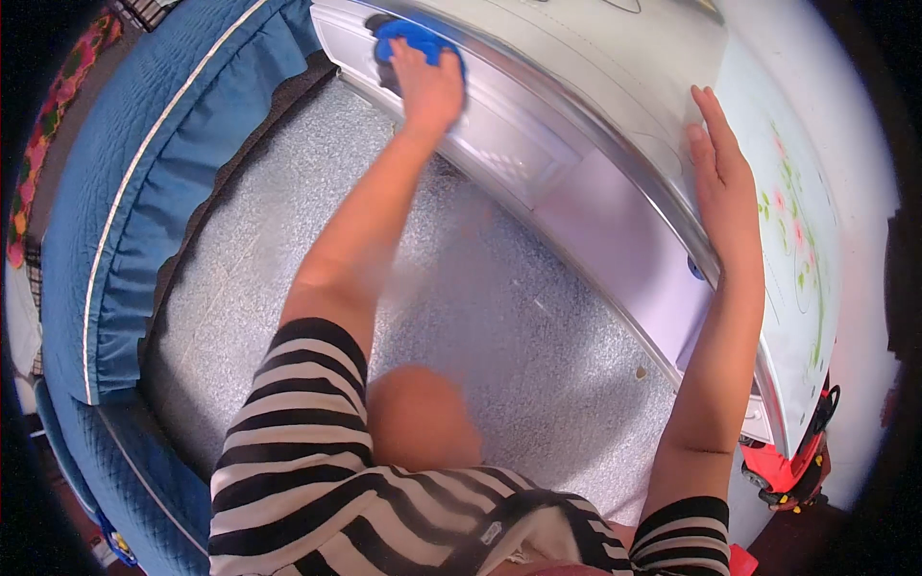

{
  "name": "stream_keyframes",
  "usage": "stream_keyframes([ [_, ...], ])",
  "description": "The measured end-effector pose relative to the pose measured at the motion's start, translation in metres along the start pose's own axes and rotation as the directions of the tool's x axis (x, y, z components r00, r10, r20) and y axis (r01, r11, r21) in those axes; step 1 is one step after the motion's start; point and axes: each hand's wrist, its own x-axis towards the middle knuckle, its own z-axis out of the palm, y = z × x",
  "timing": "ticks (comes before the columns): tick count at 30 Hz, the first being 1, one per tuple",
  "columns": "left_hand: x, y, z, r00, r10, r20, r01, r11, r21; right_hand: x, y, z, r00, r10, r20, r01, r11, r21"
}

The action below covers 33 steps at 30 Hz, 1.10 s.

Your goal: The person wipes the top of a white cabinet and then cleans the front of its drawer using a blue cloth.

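My left hand (pixel 429 91) is stretched forward, its fingers closed over a bunched blue cloth (pixel 423 36). It presses the cloth to the white front (pixel 509 144) of a low cabinet, near the far left end. A dark grey part shows beside the cloth; I cannot tell whether it belongs to it. On the right, my right hand (pixel 720 182) lies on the cabinet's pale glossy top (pixel 634 82), with nothing held and its fingers stretched out. That forearm crosses the top's shiny metal edge (pixel 663 202).
A blue quilted sofa cover (pixel 72 250) with a ruffled skirt runs along the left. Speckled grey flooring (pixel 480 307) lies between sofa and cabinet. Pink flowers (pixel 797 230) decorate the top's right part. A red toy vehicle (pixel 789 470) stands by the cabinet's near right end.
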Motion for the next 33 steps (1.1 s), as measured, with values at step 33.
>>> stream_keyframes([
  [33,0.009,0.109,-0.060,0.962,-0.262,0.078,0.252,0.743,-0.620,0.014,0.019,-0.008,0.955,0.218,-0.201,-0.080,0.841,0.534],
])
